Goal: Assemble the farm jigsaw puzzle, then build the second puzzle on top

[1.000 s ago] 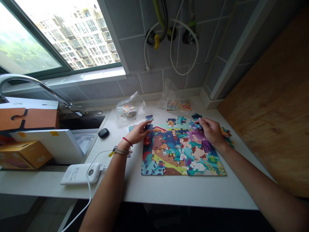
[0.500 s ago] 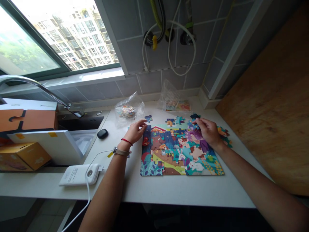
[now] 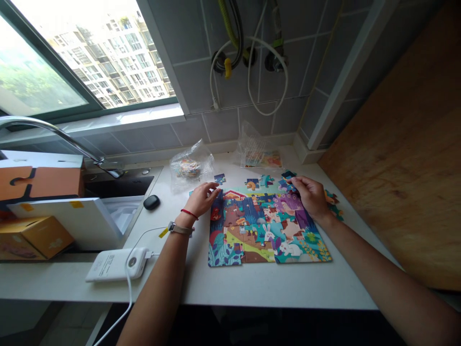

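A colorful jigsaw puzzle, largely joined, lies flat on the white counter. My left hand rests at its upper left corner, fingers bent and close together; whatever they may hold cannot be made out. At the upper right corner, my right hand pinches a blue puzzle piece. Loose pieces lie above the puzzle: a dark blue one, one with an orange shape and a teal one. More pieces lie right of my right hand, partly hidden by it.
Behind the puzzle are a clear bag of pieces and a picture card under clear plastic. To the left are a black oval object, a white power bank with a cable, boxes and a sink with a faucet.
The view has shifted slightly. Both hands remain at the puzzle's upper corners, with little visible movement.
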Action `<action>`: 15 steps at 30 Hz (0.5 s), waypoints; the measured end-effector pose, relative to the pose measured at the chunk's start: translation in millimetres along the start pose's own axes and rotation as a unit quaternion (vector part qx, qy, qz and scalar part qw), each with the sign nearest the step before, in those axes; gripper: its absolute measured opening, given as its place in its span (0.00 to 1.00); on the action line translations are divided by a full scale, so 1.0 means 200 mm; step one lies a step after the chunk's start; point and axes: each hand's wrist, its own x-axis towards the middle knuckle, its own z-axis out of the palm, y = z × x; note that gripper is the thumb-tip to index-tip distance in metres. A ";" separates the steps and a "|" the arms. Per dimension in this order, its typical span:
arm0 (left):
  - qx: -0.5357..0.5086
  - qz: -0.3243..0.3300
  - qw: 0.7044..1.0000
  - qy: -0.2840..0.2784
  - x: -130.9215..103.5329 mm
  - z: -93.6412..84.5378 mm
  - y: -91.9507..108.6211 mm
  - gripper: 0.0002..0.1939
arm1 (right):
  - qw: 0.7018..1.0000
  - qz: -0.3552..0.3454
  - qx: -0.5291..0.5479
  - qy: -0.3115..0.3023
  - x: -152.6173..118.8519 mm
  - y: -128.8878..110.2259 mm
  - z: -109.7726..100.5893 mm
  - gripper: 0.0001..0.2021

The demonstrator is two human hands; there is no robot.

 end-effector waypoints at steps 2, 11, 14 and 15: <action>0.001 0.003 1.000 -0.001 0.00 0.00 0.00 0.19 | 1.000 0.001 0.020 -0.015 -0.01 0.00 0.01 0.16; 0.008 0.008 1.000 0.015 0.00 0.01 0.02 0.19 | 0.998 -0.012 0.067 -0.014 0.00 0.03 0.05 0.17; 0.008 0.005 1.000 0.021 0.00 0.02 0.02 0.19 | 0.999 -0.009 0.053 -0.008 0.00 0.04 0.05 0.19; 0.007 0.004 1.000 0.023 0.00 0.02 0.01 0.19 | 0.999 -0.011 0.047 -0.006 0.00 0.03 0.05 0.19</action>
